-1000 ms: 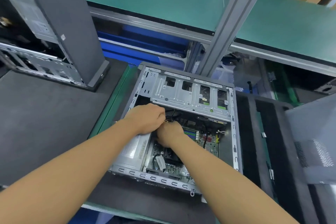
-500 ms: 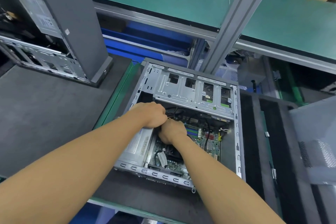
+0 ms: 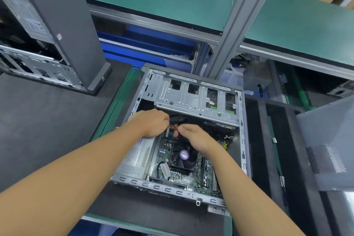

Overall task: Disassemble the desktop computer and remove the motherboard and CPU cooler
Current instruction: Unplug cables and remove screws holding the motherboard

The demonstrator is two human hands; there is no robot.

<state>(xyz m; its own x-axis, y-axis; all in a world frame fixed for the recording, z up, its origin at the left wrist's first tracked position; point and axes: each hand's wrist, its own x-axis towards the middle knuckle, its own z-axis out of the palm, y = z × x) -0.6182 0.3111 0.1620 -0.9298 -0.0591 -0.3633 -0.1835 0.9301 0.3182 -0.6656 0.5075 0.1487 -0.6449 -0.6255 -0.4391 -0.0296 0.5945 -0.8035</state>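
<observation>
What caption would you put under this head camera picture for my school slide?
Left hand and right hand pinch wires inside the open computer case, just beyond the CPU cooler.

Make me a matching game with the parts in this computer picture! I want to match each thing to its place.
Things:
1. black cooler fan with round purple sticker
2. silver power supply box
3. silver metal drive cage
4. tall grey computer tower

Places:
A. standing on the dark mat, far left
B. far end of the open case
C. middle of the case, on the green circuit board
D. left side of the case

Pairs: 1-C, 2-D, 3-B, 4-A
</observation>
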